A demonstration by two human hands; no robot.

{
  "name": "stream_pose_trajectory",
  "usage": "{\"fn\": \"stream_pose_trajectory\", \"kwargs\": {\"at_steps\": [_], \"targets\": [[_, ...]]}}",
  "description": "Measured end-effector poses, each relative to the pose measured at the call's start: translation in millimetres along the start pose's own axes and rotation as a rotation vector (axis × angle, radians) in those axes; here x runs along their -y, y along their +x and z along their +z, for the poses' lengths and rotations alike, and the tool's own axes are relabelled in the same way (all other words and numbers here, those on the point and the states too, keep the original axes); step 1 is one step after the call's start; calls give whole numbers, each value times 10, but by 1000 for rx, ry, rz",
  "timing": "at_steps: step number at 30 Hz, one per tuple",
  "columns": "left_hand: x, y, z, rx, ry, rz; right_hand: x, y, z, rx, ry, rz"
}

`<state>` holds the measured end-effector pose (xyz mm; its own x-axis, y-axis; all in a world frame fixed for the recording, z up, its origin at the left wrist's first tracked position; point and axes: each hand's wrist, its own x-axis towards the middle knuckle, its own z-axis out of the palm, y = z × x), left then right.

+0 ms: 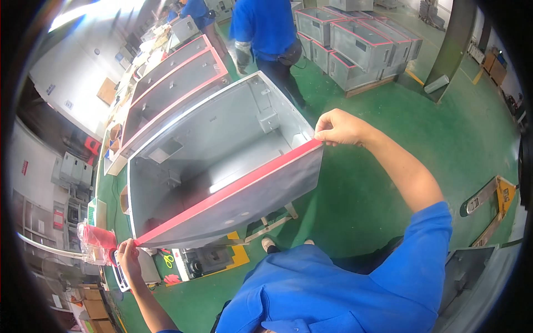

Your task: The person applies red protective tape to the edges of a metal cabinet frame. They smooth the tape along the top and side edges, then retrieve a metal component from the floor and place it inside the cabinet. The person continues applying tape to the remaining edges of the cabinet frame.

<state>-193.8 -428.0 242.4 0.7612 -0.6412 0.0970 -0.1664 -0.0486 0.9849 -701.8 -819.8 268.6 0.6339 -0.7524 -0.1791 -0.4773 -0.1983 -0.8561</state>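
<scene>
A large grey metal box (277, 194) stands open-topped in front of me, with small brackets fixed on its inner walls. Along its near rim runs a strip of red tape (261, 171). My right hand (341, 129) is closed in a pinch on the tape's end at the right corner. At the near left corner, my left hand (129, 260) pinches the other end, fingers pressed together. The far and left rims show bare metal. Close to my left hand sits a red roll (100, 237) wrapped in clear plastic.
More grey boxes with red-edged rims (177, 83) line up beyond, and others are stacked (361, 47) at the back right. A person in blue (264, 30) stands behind the box. Yellow-handled scissors (168, 260) lie low left; a yellow pallet jack (505, 194) is far right.
</scene>
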Motion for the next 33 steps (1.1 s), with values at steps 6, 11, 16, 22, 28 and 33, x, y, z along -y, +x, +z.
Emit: {"fn": "stream_pose_trajectory", "kwargs": {"at_steps": [6,11,16,22,28,33], "targets": [[-16,-19,40,-35,18,-11,-20,30,-16,31,25,1],[-16,-20,32,-18,3,-16,-16,33,-25,46,16,3],[-39,-36,71,-46,17,-16,-24,40,-33,62,20,10],[-29,-41,72,-42,15,1,-20,41,-37,63,25,11],[-22,-32,71,-49,-4,-12,-3,27,-39,49,24,13],[8,-22,27,-40,-13,-28,-16,30,-27,28,42,6]]}}
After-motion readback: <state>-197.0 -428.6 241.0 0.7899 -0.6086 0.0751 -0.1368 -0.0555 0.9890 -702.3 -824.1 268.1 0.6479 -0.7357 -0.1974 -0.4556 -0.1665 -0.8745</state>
